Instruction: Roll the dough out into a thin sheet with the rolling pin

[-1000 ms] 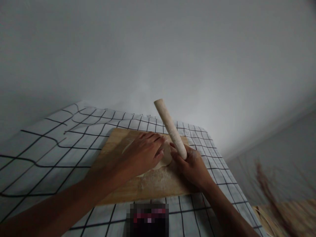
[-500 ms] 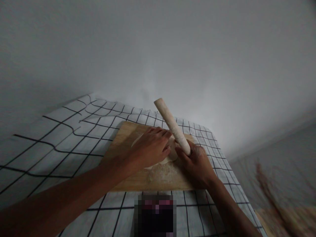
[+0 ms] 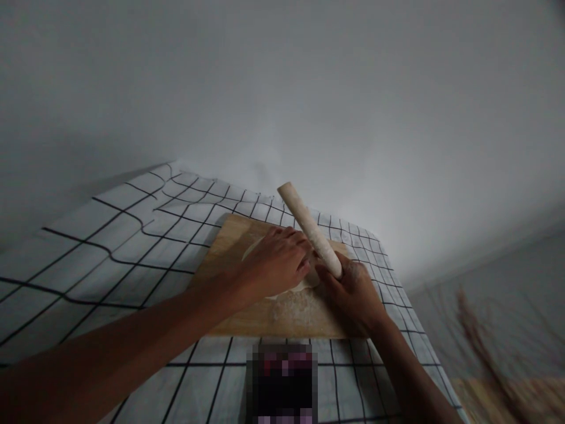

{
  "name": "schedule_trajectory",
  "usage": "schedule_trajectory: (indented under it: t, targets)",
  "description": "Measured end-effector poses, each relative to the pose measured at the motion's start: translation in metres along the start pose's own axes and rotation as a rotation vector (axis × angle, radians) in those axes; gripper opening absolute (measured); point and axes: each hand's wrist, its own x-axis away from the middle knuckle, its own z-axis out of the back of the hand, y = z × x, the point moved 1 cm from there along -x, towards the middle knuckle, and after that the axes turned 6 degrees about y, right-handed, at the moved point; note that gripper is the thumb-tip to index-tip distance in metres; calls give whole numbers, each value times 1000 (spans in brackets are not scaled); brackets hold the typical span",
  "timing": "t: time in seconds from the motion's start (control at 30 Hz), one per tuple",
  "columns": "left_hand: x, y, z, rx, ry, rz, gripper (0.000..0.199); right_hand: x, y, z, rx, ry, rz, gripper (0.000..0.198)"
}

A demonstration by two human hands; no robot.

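A thin, pale sheet of dough [image 3: 309,281] lies on a wooden board [image 3: 216,262]. Over its middle rests my left hand [image 3: 282,259], palm down, its fingers bent and closed at the right part of the sheet; it covers much of the dough. My right hand [image 3: 355,288] is wrapped round the lower end of a floury wooden rolling pin [image 3: 309,228]. The pin is tilted up and away to the left, its far end raised above the board. The thumb and fingertips of my right hand are close to the dough's right edge. Whether they touch it is hard to see.
Loose flour [image 3: 300,309] dusts the near part of the board. Under it spreads a white tablecloth [image 3: 172,259] with black grid lines. A pale wall [image 3: 265,94] rises behind the table. Blurred dry branches [image 3: 474,335] are at the right, and a pixelated dark patch [image 3: 282,386] sits in front.
The view has shifted slightly, so the board and cloth appear a little further right. Both hands keep nearly the same places, and the rolling pin stays in my right hand.
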Motion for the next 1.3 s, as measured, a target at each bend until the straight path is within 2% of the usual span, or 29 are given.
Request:
schedule_trajectory:
  t: [0.23,0.43,0.63,0.9,1.03,1.2,1.3]
  targets:
    - [1,-2,-1,25,11,12,23,2,6,0,-85,39,-68,30]
    - [1,-3,-3,17,0,8,22,-1,6,-1,-9,-28,-1,24]
    - [0,-1,0,39,-10,9,22,3,8,4,-115,24,-76,32]
    - [0,2,6,32,-31,28,20,3,9,3,-32,-23,-28,27]
    - [1,1,5,15,-38,17,22,5,10,2,-63,13,-35,27]
    - [1,0,3,15,-23,57,32,4,10,1,-86,-20,-23,26]
    - [0,0,3,21,-23,56,30,3,10,1,-85,-5,-26,24]
